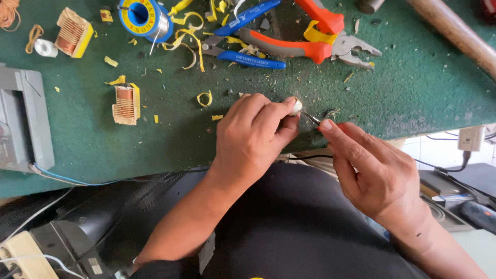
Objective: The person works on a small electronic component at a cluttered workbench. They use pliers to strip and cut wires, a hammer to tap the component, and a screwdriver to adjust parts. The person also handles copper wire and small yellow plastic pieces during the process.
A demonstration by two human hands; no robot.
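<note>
My left hand (256, 134) is closed around a small whitish round part (296, 106), of which only the tip shows past my thumb and forefinger. My right hand (369, 165) pinches a thin dark wire lead (311, 119) that runs from that part to my fingertips. Both hands hover at the near edge of the green workbench (413, 88), above my dark-clothed lap. The rest of the small part is hidden inside my left fist.
Two small copper-wound coils sit at left (125, 103) (74, 32). Blue-handled cutters (243, 54), orange-handled pliers (310, 46) and a solder spool (140, 15) lie at the back among yellow tape scraps. A grey box (23, 124) stands far left, a wooden handle (454, 33) at top right.
</note>
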